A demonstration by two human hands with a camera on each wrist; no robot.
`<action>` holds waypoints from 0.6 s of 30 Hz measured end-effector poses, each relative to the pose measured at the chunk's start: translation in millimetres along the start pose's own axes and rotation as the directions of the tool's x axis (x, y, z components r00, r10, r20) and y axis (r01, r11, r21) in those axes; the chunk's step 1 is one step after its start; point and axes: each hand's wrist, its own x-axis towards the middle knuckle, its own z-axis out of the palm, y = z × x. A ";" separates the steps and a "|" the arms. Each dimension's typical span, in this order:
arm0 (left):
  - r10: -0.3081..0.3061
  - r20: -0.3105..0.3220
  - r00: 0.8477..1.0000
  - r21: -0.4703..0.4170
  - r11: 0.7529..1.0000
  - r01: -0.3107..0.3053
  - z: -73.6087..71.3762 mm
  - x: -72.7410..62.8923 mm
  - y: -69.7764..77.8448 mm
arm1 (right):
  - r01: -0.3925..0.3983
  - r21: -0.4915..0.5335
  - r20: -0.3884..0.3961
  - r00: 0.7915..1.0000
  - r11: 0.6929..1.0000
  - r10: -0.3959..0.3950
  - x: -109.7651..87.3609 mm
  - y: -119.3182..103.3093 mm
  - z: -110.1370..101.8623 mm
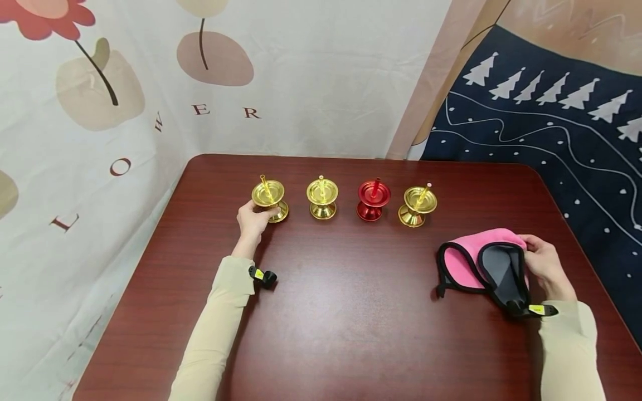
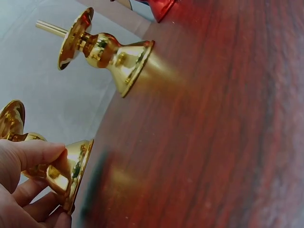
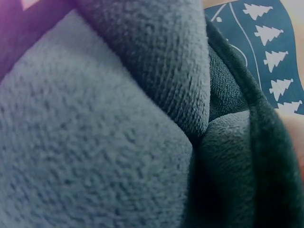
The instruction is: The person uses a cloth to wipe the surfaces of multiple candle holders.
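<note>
At the far left of the row, my left hand (image 1: 252, 221) grips the base of a gold candle holder (image 1: 268, 191). In the left wrist view, thumb and fingers curl round the flared foot of that candle holder (image 2: 76, 164); whether it touches the table cannot be told. My right hand (image 1: 544, 264) pinches the edge of a pink fleece piece (image 1: 468, 264) with black edging and a grey lining. Folded grey lining (image 3: 95, 142) fills most of the right wrist view. Some of the right fingers are hidden behind the fabric.
To the right of the held one stand a second gold candle holder (image 1: 322, 195), a red candle holder (image 1: 372, 213) and another gold candle holder (image 1: 412, 216). All are near the back edge of the dark red-brown table (image 1: 351, 334). Printed cloths (image 1: 321, 100) hang behind.
</note>
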 end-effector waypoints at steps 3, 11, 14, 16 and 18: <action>0.001 0.003 1.000 0.020 1.000 -0.001 0.1 1.5 -2.8 | 0.022 -0.129 -0.016 1.000 0.991 -0.025 0.7 -1.1 1.2; 0.016 0.005 1.000 0.043 0.999 -0.017 -0.1 2.7 -5.0 | -0.037 -0.372 -0.057 0.998 0.928 0.017 -0.6 -4.0 -0.1; 0.023 0.003 1.000 0.050 0.998 -0.023 -0.4 3.1 -5.7 | -0.038 -0.388 -0.062 0.998 0.921 0.015 -1.7 -3.8 -1.6; 0.031 0.004 1.000 0.050 0.998 -0.031 -0.5 3.2 -6.0 | -0.029 -0.367 -0.070 0.998 0.930 0.003 -1.7 -2.3 -3.4; 0.047 0.006 0.999 0.054 0.997 -0.048 -0.6 3.3 -6.1 | -0.018 -0.321 -0.068 0.998 0.947 -0.005 -2.0 -1.2 -5.6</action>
